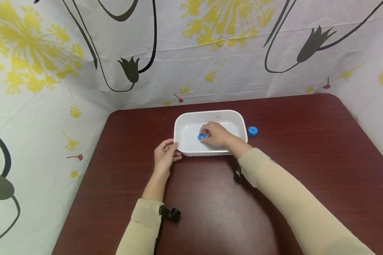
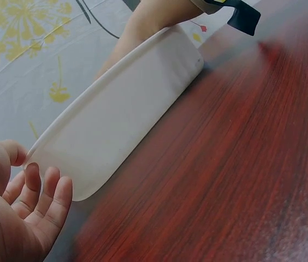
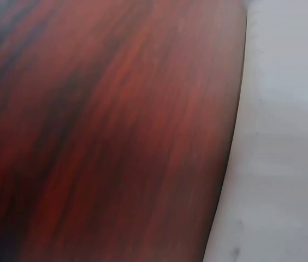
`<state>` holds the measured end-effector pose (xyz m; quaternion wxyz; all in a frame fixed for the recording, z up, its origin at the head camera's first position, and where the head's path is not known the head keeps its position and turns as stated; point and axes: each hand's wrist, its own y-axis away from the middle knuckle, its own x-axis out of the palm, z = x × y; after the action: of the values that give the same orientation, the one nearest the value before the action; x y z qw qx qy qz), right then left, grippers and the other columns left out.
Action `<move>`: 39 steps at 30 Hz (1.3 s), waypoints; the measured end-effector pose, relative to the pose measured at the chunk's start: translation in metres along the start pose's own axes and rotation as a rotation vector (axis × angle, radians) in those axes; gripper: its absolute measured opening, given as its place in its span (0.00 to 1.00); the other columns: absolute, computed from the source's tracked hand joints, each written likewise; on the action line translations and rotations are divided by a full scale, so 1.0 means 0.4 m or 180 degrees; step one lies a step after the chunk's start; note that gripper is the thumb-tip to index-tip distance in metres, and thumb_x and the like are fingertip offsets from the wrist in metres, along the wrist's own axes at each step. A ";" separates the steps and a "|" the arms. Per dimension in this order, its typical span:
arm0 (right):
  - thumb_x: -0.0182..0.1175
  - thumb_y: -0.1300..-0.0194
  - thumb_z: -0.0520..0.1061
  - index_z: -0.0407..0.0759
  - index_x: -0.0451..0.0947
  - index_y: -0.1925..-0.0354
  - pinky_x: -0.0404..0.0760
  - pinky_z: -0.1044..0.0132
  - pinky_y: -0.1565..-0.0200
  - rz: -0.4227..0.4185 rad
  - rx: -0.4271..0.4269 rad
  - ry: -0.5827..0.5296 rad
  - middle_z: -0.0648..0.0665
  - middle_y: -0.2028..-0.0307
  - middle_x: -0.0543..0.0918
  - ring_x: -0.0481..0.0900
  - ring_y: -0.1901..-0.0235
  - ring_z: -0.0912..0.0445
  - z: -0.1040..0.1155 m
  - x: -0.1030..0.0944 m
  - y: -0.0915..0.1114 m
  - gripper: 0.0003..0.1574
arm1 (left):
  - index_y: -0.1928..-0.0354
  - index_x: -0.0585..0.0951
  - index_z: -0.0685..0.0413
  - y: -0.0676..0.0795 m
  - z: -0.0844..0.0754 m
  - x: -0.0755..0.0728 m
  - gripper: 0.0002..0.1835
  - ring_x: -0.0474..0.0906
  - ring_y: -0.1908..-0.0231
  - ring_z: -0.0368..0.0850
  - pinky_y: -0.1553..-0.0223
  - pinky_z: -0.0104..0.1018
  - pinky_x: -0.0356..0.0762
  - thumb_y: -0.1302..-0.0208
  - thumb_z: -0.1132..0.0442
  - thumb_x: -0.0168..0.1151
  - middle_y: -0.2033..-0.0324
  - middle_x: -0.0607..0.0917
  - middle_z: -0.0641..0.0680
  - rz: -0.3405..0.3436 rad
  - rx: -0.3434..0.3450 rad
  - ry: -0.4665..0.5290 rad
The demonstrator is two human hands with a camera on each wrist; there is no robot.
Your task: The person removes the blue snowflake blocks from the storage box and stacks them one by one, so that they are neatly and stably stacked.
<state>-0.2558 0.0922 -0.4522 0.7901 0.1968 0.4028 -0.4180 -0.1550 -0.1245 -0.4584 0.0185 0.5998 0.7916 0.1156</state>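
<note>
A white rectangular tray (image 1: 191, 153) stands on the table. At its near left corner my left hand (image 1: 164, 156) pinches the rim, thumb on the edge and the other fingers loosely bent outside the wall. In the left wrist view, that hand (image 2: 28, 207) is beside the tray's outer wall (image 2: 116, 120). Inside the tray, my right hand (image 1: 217, 134) pinches a small blue notched piece (image 1: 201, 136) low over the floor; the fingers partly cover it. The right wrist view shows the tray's side (image 3: 285, 142) but no hand.
Just right of the tray, a blue notched disc (image 1: 253, 131) lies on the dark red wooden table (image 1: 204, 198). A patterned cloth (image 1: 210, 81) hangs behind the table and along its sides. Black straps with small devices (image 1: 170, 213) sit at the wrists.
</note>
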 end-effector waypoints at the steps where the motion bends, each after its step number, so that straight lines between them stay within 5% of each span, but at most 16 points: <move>1: 0.74 0.43 0.42 0.38 0.83 0.56 0.77 0.56 0.55 -0.0018 -0.0013 -0.0013 0.42 0.64 0.79 0.74 0.62 0.50 -0.001 -0.001 -0.001 0.16 | 0.46 0.78 0.67 0.000 -0.001 -0.001 0.15 0.80 0.79 0.40 0.75 0.31 0.86 0.32 0.68 0.63 0.69 0.83 0.57 0.0001 -0.0003 0.0006; 13: 0.75 0.44 0.43 0.39 0.76 0.60 0.74 0.58 0.55 0.0252 0.0161 -0.0137 0.43 0.64 0.77 0.72 0.62 0.50 0.000 -0.013 0.001 0.19 | 0.45 0.78 0.66 0.001 -0.001 0.001 0.15 0.79 0.80 0.40 0.76 0.30 0.85 0.32 0.68 0.63 0.67 0.83 0.59 -0.0023 -0.0024 0.0045; 22: 0.75 0.43 0.44 0.35 0.75 0.48 0.78 0.53 0.48 0.0179 0.0569 -0.0290 0.37 0.61 0.83 0.78 0.58 0.46 -0.007 -0.026 -0.003 0.29 | 0.45 0.78 0.65 -0.006 0.002 0.001 0.15 0.79 0.80 0.40 0.76 0.30 0.86 0.31 0.68 0.63 0.68 0.82 0.58 -0.0022 -0.0025 0.0047; 28: 0.76 0.42 0.44 0.34 0.81 0.52 0.80 0.54 0.49 0.0160 0.0503 -0.0283 0.39 0.60 0.85 0.80 0.57 0.48 -0.005 -0.035 0.006 0.24 | 0.45 0.78 0.66 -0.003 0.000 0.004 0.16 0.79 0.80 0.40 0.75 0.30 0.85 0.31 0.68 0.63 0.68 0.83 0.58 -0.0012 -0.0050 0.0025; 39: 0.76 0.43 0.43 0.33 0.82 0.51 0.84 0.55 0.53 -0.0397 0.0123 -0.0544 0.39 0.60 0.85 0.83 0.59 0.47 0.002 -0.091 0.052 0.24 | 0.47 0.78 0.64 0.006 -0.005 0.010 0.13 0.79 0.80 0.40 0.76 0.31 0.86 0.31 0.68 0.63 0.72 0.82 0.51 -0.0070 -0.0046 0.0039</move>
<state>-0.2503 0.1218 -0.4231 0.7902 0.1501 0.3373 -0.4893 -0.1543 -0.1204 -0.4555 0.0191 0.5902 0.7974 0.1248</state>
